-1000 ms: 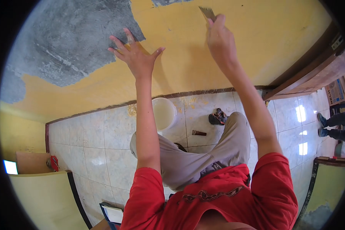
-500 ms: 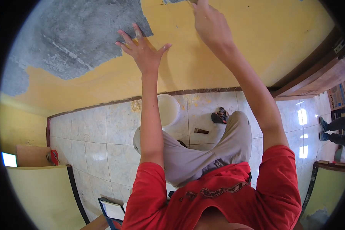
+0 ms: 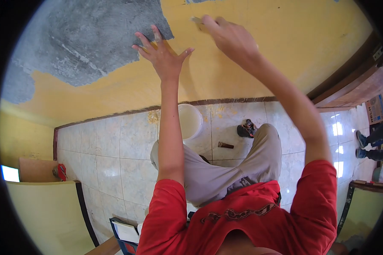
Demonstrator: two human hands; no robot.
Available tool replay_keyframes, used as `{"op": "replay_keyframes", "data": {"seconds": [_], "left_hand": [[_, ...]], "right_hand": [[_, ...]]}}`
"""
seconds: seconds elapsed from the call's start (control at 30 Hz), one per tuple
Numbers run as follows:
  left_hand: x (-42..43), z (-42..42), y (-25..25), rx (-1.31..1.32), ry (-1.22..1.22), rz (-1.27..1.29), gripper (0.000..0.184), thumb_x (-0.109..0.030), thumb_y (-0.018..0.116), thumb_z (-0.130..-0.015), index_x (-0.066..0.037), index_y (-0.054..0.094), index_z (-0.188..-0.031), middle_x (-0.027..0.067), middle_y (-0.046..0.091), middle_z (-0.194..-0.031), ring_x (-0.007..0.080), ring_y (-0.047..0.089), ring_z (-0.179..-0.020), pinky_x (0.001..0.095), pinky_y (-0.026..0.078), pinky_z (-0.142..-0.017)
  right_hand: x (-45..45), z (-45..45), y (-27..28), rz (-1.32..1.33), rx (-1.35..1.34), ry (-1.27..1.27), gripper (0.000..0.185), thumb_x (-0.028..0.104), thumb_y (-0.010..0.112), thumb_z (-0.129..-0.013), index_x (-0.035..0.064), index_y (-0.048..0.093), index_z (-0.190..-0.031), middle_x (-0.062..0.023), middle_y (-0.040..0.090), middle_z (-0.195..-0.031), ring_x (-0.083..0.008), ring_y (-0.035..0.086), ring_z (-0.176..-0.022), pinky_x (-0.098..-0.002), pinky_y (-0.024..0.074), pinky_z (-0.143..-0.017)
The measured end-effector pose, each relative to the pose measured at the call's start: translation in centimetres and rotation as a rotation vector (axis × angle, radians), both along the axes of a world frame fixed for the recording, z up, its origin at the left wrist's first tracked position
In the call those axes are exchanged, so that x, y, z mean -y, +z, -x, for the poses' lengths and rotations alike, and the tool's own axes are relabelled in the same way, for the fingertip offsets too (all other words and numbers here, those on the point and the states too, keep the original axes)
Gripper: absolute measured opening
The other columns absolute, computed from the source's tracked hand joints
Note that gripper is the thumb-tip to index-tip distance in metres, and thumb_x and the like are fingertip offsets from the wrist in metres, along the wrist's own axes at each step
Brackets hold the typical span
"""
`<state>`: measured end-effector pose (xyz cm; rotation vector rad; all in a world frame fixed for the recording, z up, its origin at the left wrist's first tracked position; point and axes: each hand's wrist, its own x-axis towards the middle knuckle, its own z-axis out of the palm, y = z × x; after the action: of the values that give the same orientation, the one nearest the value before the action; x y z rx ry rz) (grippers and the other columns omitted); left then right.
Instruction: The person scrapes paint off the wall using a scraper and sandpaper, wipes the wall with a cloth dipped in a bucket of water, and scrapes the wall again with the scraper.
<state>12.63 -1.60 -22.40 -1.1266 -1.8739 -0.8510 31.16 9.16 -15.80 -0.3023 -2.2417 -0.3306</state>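
A blurred scraper [image 3: 196, 20] is held at the yellow wall [image 3: 285, 46] in the closed grip of the right hand [image 3: 233, 39], while the left hand [image 3: 166, 60], spread wide and empty, is braced there, seemingly for balance.

No word can be read with certainty. A band of lettering [image 3: 238, 213] runs across the chest of the wearer's red shirt [image 3: 247, 231], in a dark, ornate style edged with a paler outline, too stylised and foreshortened to spell out. At the far right, a cardboard box [image 3: 375, 109] bears a short row of bold, dark capitals along one side, next to a bluish printed panel; these are too small and skewed to make out.
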Motion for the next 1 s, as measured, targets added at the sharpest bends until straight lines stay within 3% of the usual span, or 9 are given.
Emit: {"op": "replay_keyframes", "data": {"seconds": [0.23,0.3,0.47,0.53,0.6,0.63,0.7,0.83,1.0], "left_hand": [[0.0,-0.1,0.1,0.037,-0.014,-0.012,0.131,-0.066,0.081,-0.048,-0.018,0.017,-0.151,0.0288,-0.002,-0.153,0.0593,0.000,-0.135,0.0679,0.018,-0.107],[0.0,-0.2,0.1,0.031,-0.015,-0.012,0.131,-0.066,0.082,-0.048,-0.018,0.017,-0.151,0.0286,-0.002,-0.153,0.0593,0.000,-0.135,0.0676,0.018,-0.107],[0.0,-0.6,0.1,0.113,0.023,0.028,0.130,-0.065,0.082,-0.048,-0.018,0.018,-0.151,0.0283,-0.002,-0.153,0.0583,0.000,-0.136,0.0673,0.018,-0.107],[0.0,-0.2,0.1,0.097,0.016,0.006,0.132,-0.073,0.078,-0.046,-0.019,0.019,-0.151,0.0261,-0.001,-0.154,0.0615,0.003,-0.134,0.0680,0.020,-0.106],[-0.1,0.0,0.1,0.055,0.001,-0.024,0.131,-0.071,0.079,-0.046,-0.019,0.019,-0.151,0.0258,-0.001,-0.154,0.0607,0.003,-0.134,0.0679,0.020,-0.106],[-0.1,0.0,0.1,0.023,-0.010,-0.042,0.131,-0.070,0.080,-0.046,-0.020,0.019,-0.151,0.0256,-0.001,-0.154,0.0599,0.003,-0.135,0.0677,0.020,-0.106],[0.1,0.1,0.0,0.034,-0.006,-0.051,0.131,-0.069,0.080,-0.047,-0.020,0.019,-0.151,0.0252,0.000,-0.154,0.0590,0.004,-0.135,0.0675,0.019,-0.107],[0.1,-0.2,0.2,0.028,-0.030,-0.068,0.129,-0.065,0.082,-0.047,-0.021,0.019,-0.151,0.0236,0.001,-0.155,0.0567,0.005,-0.136,0.0669,0.018,-0.108],[0.3,-0.6,0.8,0.043,-0.092,-0.097,0.127,-0.060,0.085,-0.046,-0.025,0.021,-0.151,0.0218,0.002,-0.155,0.0574,0.005,-0.136,0.0671,0.020,-0.108]], "right_hand": [[-2.3,-3.5,2.4,-0.225,0.235,-0.089,0.024,0.011,0.053,-0.088,0.0113,0.042,-0.109,-0.0149,0.060,-0.075,-0.0292,0.065,-0.056,-0.0379,0.0525,-0.047],[-3.4,-6.1,2.8,-0.152,0.336,-0.209,0.023,0.009,0.051,-0.088,0.0129,0.042,-0.109,-0.0146,0.059,-0.086,-0.0345,0.065,-0.068,-0.0413,0.0531,-0.052],[-3.6,-8.9,3.4,-0.018,0.312,-0.315,0.019,0.012,0.049,-0.091,0.0110,0.042,-0.108,-0.0153,0.061,-0.083,-0.0355,0.064,-0.068,-0.0447,0.0513,-0.056],[-3.0,-8.9,4.5,0.012,0.307,-0.323,0.016,0.015,0.048,-0.093,0.0090,0.043,-0.107,-0.0155,0.061,-0.079,-0.0354,0.064,-0.069,-0.0453,0.0496,-0.057],[-2.2,-8.8,6.5,0.311,0.058,-0.155,0.021,0.025,0.045,-0.098,0.0049,0.044,-0.102,-0.0151,0.057,-0.065,-0.0316,0.061,-0.061,-0.0429,0.0456,-0.057],[-2.0,-9.0,7.7,0.291,0.063,-0.151,0.021,0.025,0.045,-0.098,0.0049,0.044,-0.102,-0.0151,0.057,-0.065,-0.0316,0.061,-0.061,-0.0429,0.0456,-0.057],[-2.0,-9.6,9.7,0.636,0.088,-0.129,0.030,0.032,0.043,-0.100,0.0015,0.045,-0.097,-0.0132,0.051,-0.057,-0.0280,0.056,-0.056,-0.0401,0.0427,-0.057],[-5.1,-10.0,11.3,0.520,0.284,-0.158,0.031,0.031,0.044,-0.100,-0.0001,0.045,-0.098,-0.0133,0.051,-0.059,-0.0251,0.051,-0.055,-0.0389,0.0424,-0.057],[-5.5,-9.2,12.2,0.342,0.382,-0.230,0.035,0.029,0.047,-0.098,-0.0046,0.051,-0.093,-0.0216,0.058,-0.069,-0.0358,0.057,-0.064,-0.0440,0.0438,-0.062]]}}
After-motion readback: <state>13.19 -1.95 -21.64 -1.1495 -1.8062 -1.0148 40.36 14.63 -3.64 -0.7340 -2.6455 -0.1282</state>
